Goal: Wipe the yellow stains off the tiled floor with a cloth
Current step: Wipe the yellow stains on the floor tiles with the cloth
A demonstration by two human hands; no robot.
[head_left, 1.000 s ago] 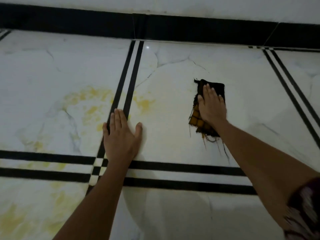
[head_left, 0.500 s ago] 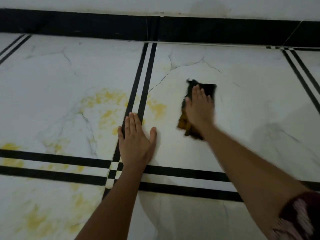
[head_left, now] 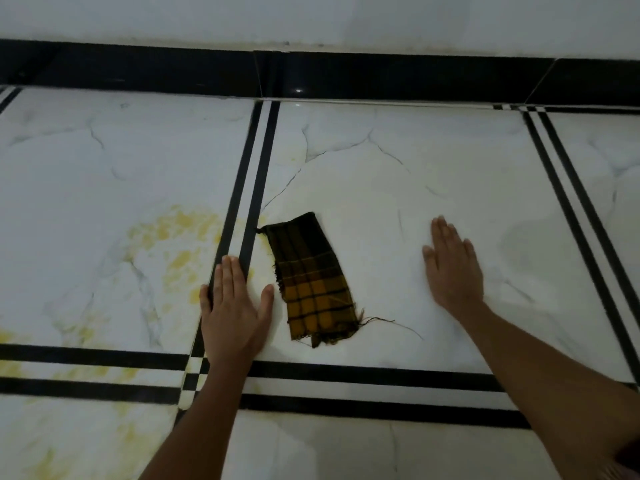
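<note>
Where the folded yellow-and-black checked cloth point(head_left: 311, 280) lies on the white marble-patterned tiled floor point(head_left: 398, 188), its long axis runs from upper left to lower right, frayed end toward the person. The left hand point(head_left: 233, 311) rests flat and spread, holding nothing, its thumb just beside the cloth's left edge. The right hand point(head_left: 452, 268), also flat and empty, sits well apart. Yellow stains point(head_left: 173, 244) lie beyond the double black tile stripe point(head_left: 254, 188), leftward; the left hand is judged nearer.
</note>
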